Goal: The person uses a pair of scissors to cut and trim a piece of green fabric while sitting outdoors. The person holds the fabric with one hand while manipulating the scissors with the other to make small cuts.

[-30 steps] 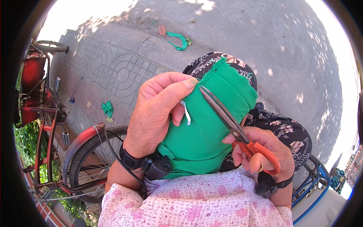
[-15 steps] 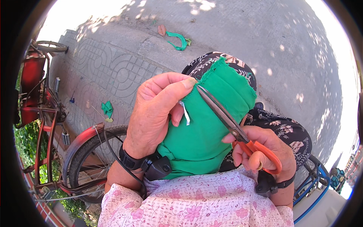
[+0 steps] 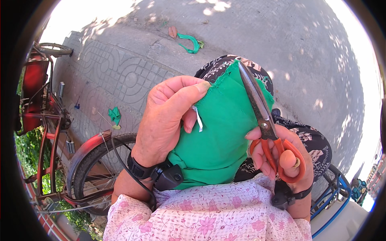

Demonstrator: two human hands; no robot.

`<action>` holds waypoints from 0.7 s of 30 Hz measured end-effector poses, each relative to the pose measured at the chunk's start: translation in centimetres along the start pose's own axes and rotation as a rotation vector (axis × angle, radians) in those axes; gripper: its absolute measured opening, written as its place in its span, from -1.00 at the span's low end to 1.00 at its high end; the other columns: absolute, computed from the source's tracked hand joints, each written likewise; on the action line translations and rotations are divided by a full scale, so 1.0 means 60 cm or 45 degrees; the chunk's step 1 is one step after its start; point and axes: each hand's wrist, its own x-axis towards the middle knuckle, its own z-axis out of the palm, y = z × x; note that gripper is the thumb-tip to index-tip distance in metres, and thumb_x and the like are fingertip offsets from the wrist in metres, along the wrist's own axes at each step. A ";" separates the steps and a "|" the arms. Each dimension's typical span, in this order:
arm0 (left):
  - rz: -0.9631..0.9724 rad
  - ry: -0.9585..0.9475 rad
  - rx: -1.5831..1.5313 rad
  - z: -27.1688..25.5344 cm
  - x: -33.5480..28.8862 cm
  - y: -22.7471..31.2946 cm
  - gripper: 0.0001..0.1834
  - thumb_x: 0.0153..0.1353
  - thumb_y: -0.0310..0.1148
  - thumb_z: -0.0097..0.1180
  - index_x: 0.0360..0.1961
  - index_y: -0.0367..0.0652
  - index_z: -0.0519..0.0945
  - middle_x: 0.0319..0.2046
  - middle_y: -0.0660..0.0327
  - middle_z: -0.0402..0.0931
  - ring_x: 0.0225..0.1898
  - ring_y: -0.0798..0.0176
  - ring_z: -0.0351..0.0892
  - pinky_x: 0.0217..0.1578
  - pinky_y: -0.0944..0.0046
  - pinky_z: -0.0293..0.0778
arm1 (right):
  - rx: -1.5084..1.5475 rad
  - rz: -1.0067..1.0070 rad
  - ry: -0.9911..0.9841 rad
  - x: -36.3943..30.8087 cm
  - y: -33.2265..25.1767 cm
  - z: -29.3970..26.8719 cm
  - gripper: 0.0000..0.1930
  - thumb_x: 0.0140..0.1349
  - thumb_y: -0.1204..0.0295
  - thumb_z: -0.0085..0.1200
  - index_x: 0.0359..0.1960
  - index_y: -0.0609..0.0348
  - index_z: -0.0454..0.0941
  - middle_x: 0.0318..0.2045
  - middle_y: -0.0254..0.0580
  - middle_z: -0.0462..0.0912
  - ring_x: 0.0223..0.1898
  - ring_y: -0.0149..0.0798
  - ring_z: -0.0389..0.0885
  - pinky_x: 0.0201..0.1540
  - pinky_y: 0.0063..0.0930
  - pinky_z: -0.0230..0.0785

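Your left hand (image 3: 169, 116) pinches the top edge of the green cloth (image 3: 217, 136), fingers clamped on it, held over your lap. Your right hand (image 3: 281, 156) grips orange-handled scissors (image 3: 265, 124), fingers through the loops; blades together, long axis pointing up and slightly left along the cloth's right edge. Open pavement (image 3: 281, 44) beyond; red bicycle (image 3: 60, 132) close on the left.

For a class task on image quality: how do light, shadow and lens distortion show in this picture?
Head view: hard sun, dappled leaf shade on the pavement; top corner blown white; fisheye bends the kerb and darkens the rim; left hand, cloth and scissors are sharp.
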 end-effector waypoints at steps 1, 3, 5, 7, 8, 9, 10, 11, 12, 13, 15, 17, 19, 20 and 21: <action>-0.003 -0.007 -0.009 0.000 0.000 0.000 -0.82 0.34 -0.35 0.18 -0.20 -0.26 0.68 -0.43 0.34 0.63 -0.66 0.61 0.38 -0.68 0.57 0.21 | 0.045 0.031 -0.004 -0.001 -0.002 -0.002 -0.09 0.05 -0.07 0.43 0.25 0.42 0.39 -0.39 -0.13 0.60 -0.46 -0.55 0.49 -0.46 -0.75 0.30; 0.003 -0.007 -0.003 0.000 0.000 -0.001 -0.82 0.34 -0.35 0.18 -0.21 -0.26 0.68 -0.43 0.34 0.63 -0.66 0.61 0.37 -0.68 0.57 0.21 | 0.011 0.032 -0.062 0.000 0.002 -0.001 -0.11 0.07 -0.02 0.44 0.26 0.41 0.39 -0.39 -0.14 0.60 -0.49 -0.55 0.48 -0.48 -0.74 0.30; 0.010 -0.007 0.002 0.001 0.000 0.001 -0.82 0.34 -0.35 0.18 -0.21 -0.26 0.68 -0.43 0.34 0.63 -0.66 0.61 0.37 -0.68 0.57 0.21 | -0.024 0.033 -0.120 -0.001 0.007 -0.002 -0.14 0.08 0.03 0.45 0.26 0.41 0.38 -0.39 -0.15 0.60 -0.52 -0.56 0.47 -0.50 -0.73 0.30; 0.012 -0.011 -0.012 0.001 -0.001 0.002 -0.82 0.34 -0.36 0.18 -0.21 -0.26 0.68 -0.44 0.35 0.62 -0.66 0.61 0.37 -0.67 0.57 0.21 | 0.008 0.146 -0.173 -0.001 0.010 -0.002 -0.19 0.11 0.13 0.45 0.28 0.39 0.38 -0.41 -0.21 0.59 -0.56 -0.59 0.44 -0.54 -0.71 0.28; 0.013 -0.011 -0.014 0.001 -0.001 0.002 -0.82 0.34 -0.36 0.18 -0.21 -0.26 0.68 -0.44 0.35 0.62 -0.66 0.61 0.37 -0.67 0.57 0.21 | 0.007 0.147 -0.172 -0.002 0.008 -0.003 -0.19 0.11 0.13 0.45 0.28 0.39 0.38 -0.41 -0.21 0.59 -0.56 -0.59 0.44 -0.54 -0.71 0.28; 0.010 -0.006 -0.012 0.001 -0.001 0.002 -0.82 0.34 -0.36 0.18 -0.21 -0.26 0.68 -0.44 0.35 0.62 -0.66 0.61 0.37 -0.67 0.57 0.21 | -0.027 0.185 -0.169 -0.002 0.005 -0.005 -0.19 0.12 0.14 0.44 0.29 0.38 0.37 -0.42 -0.24 0.59 -0.55 -0.60 0.44 -0.54 -0.72 0.28; 0.007 -0.001 -0.011 0.002 -0.001 0.001 -0.82 0.34 -0.36 0.18 -0.21 -0.26 0.68 -0.44 0.35 0.62 -0.66 0.61 0.38 -0.67 0.57 0.21 | -0.060 0.223 -0.166 -0.002 0.003 -0.006 -0.20 0.13 0.15 0.43 0.30 0.37 0.37 -0.42 -0.28 0.58 -0.55 -0.61 0.44 -0.54 -0.72 0.27; 0.007 0.000 -0.012 0.003 -0.001 0.001 -0.82 0.34 -0.36 0.18 -0.21 -0.26 0.68 -0.44 0.35 0.62 -0.66 0.61 0.38 -0.67 0.57 0.21 | -0.061 0.224 -0.165 -0.003 0.002 -0.005 -0.20 0.13 0.15 0.43 0.30 0.37 0.37 -0.42 -0.28 0.58 -0.55 -0.61 0.44 -0.54 -0.72 0.27; 0.007 0.000 -0.018 0.003 -0.001 0.001 -0.83 0.34 -0.36 0.19 -0.21 -0.26 0.68 -0.45 0.35 0.62 -0.66 0.61 0.38 -0.67 0.57 0.21 | -0.063 0.221 -0.158 -0.003 0.002 -0.004 -0.20 0.13 0.13 0.43 0.30 0.36 0.37 -0.43 -0.29 0.58 -0.55 -0.61 0.43 -0.54 -0.73 0.26; 0.007 -0.001 -0.025 0.004 -0.002 0.002 -0.83 0.33 -0.36 0.19 -0.21 -0.26 0.68 -0.45 0.35 0.62 -0.66 0.61 0.38 -0.67 0.57 0.21 | -0.065 0.218 -0.151 -0.003 0.002 -0.003 -0.19 0.13 0.12 0.43 0.29 0.36 0.37 -0.44 -0.31 0.58 -0.55 -0.62 0.43 -0.54 -0.74 0.26; 0.009 -0.002 -0.026 0.002 -0.002 0.000 -0.83 0.33 -0.36 0.19 -0.22 -0.26 0.68 -0.45 0.35 0.62 -0.65 0.61 0.38 -0.67 0.57 0.21 | -0.087 0.204 -0.151 -0.004 0.005 -0.003 -0.19 0.13 0.09 0.42 0.29 0.36 0.37 -0.44 -0.31 0.58 -0.55 -0.62 0.43 -0.54 -0.75 0.26; 0.011 -0.005 -0.028 0.001 -0.001 -0.001 -0.83 0.33 -0.36 0.19 -0.22 -0.26 0.68 -0.45 0.35 0.62 -0.65 0.61 0.38 -0.67 0.57 0.21 | -0.110 0.189 -0.149 -0.004 0.006 -0.001 -0.19 0.14 0.07 0.41 0.29 0.36 0.38 -0.43 -0.32 0.58 -0.55 -0.62 0.43 -0.54 -0.76 0.27; 0.030 0.003 -0.013 0.002 -0.002 -0.001 -0.83 0.33 -0.36 0.20 -0.21 -0.26 0.68 -0.45 0.36 0.61 -0.65 0.60 0.38 -0.66 0.56 0.22 | -0.121 0.214 -0.135 -0.005 0.004 0.002 -0.17 0.15 -0.01 0.38 0.28 0.36 0.38 -0.43 -0.33 0.58 -0.55 -0.62 0.44 -0.54 -0.74 0.30; 0.031 0.002 -0.013 0.002 -0.004 -0.001 -0.83 0.33 -0.36 0.20 -0.21 -0.26 0.68 -0.45 0.36 0.61 -0.65 0.60 0.38 -0.66 0.56 0.22 | -0.121 0.213 -0.135 -0.005 0.004 0.004 -0.17 0.15 -0.01 0.38 0.28 0.36 0.38 -0.43 -0.33 0.58 -0.55 -0.62 0.44 -0.54 -0.74 0.30; 0.034 0.004 -0.010 0.002 -0.004 -0.001 -0.83 0.33 -0.36 0.20 -0.21 -0.26 0.68 -0.45 0.36 0.61 -0.65 0.60 0.38 -0.66 0.56 0.22 | -0.156 0.221 -0.130 -0.005 0.004 0.005 -0.16 0.15 -0.04 0.37 0.28 0.35 0.39 -0.43 -0.35 0.58 -0.54 -0.62 0.45 -0.53 -0.74 0.31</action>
